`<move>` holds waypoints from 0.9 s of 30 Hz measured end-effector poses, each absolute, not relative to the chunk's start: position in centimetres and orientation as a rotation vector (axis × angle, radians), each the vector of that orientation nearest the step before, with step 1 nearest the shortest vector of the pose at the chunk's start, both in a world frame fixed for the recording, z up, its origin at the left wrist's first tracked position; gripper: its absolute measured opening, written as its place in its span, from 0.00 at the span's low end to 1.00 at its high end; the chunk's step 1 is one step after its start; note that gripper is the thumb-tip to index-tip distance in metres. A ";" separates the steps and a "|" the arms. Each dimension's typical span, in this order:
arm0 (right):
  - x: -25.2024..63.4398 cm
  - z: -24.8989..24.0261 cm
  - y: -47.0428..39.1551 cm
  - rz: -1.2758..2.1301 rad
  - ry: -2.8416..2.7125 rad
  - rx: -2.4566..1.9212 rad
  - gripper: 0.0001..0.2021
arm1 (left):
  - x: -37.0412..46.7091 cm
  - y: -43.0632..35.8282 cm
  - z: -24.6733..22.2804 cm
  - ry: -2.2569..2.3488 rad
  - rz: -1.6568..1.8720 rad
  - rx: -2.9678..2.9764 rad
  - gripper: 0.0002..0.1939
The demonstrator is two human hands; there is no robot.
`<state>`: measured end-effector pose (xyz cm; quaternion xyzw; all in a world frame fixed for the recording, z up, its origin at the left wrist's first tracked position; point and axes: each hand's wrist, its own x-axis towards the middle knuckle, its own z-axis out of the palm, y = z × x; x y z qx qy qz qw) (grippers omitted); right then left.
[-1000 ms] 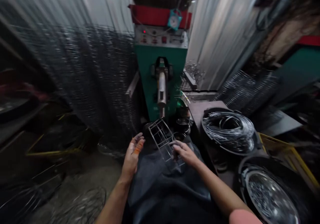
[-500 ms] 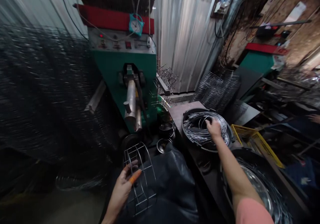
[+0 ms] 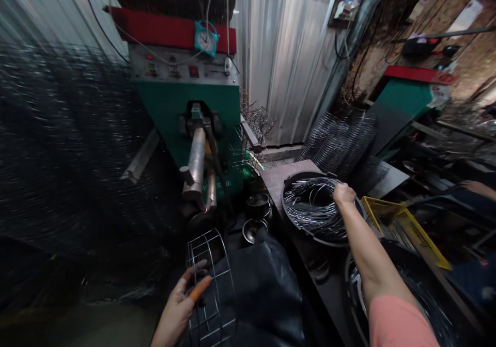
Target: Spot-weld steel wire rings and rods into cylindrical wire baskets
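Holding one wire frame (image 3: pixel 220 274) at bottom centre, the left hand (image 3: pixel 186 294) has its fingers partly hidden among the bars. At right of centre, the right hand (image 3: pixel 344 194) is curled over one tub (image 3: pixel 306 232) of wires; whether it grips any, I cannot tell. A second tub (image 3: pixel 350 311), lower right, is partly hidden by the right arm (image 3: pixel 366 251). Two small bowls (image 3: pixel 245 231) below centre show unclear contents.

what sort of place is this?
Probably a small metal-wire workshop: a green machine with a switch panel, a dark tub of loose wires, and a wire frame at the left hand.
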<state>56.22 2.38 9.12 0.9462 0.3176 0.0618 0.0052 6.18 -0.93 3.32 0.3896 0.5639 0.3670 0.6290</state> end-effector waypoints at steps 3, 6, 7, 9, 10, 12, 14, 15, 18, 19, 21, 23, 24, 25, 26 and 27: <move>56.8 10.1 2.0 0.156 0.902 3.034 0.15 | 6.0 -0.9 3.1 1.296 0.830 0.898 0.32; 57.8 11.3 2.0 0.069 0.837 3.130 0.16 | 6.0 -0.8 3.1 1.297 0.833 0.895 0.31; 58.1 11.6 2.1 0.041 0.831 3.144 0.16 | 6.0 -0.8 3.1 1.289 0.839 0.888 0.31; 58.5 11.7 2.4 -0.001 0.839 3.123 0.16 | 6.2 -0.7 3.0 1.271 0.844 0.864 0.31; 58.5 11.6 2.7 -0.009 0.849 3.092 0.16 | 6.3 -0.6 2.9 1.269 0.841 0.855 0.31; 58.4 10.9 3.2 -0.014 0.865 3.040 0.15 | 6.5 -0.5 2.9 1.278 0.830 0.845 0.31; 58.3 10.2 3.8 -0.002 0.858 3.025 0.14 | 6.7 -0.4 3.0 1.292 0.812 0.846 0.31; 58.2 9.9 4.1 0.005 0.849 3.023 0.14 | 6.7 -0.4 3.1 1.299 0.804 0.849 0.31; 58.2 9.8 4.5 0.002 0.797 3.037 0.14 | 6.8 -0.4 3.8 1.310 0.775 0.879 0.30; 58.3 10.0 4.5 -0.008 0.774 3.046 0.14 | 6.8 -0.4 4.0 1.312 0.772 0.893 0.29; 58.5 10.5 4.3 -0.031 0.739 3.063 0.14 | 6.7 -0.5 4.2 1.309 0.769 0.911 0.30; 58.4 11.1 4.0 -0.040 0.719 3.073 0.13 | 6.6 -0.6 4.2 1.308 0.762 0.916 0.30; 58.3 11.3 3.9 -0.034 0.713 3.075 0.13 | 6.6 -0.6 4.0 1.303 0.756 0.917 0.31; 58.1 11.5 3.8 -0.020 0.714 3.077 0.12 | 6.5 -0.7 3.9 1.298 0.749 0.919 0.31; 57.9 11.7 3.7 0.010 0.730 3.078 0.12 | 6.4 -0.7 3.7 1.292 0.748 0.920 0.31; 57.6 11.9 3.6 0.051 0.761 3.079 0.12 | 6.3 -0.8 3.5 1.283 0.750 0.922 0.30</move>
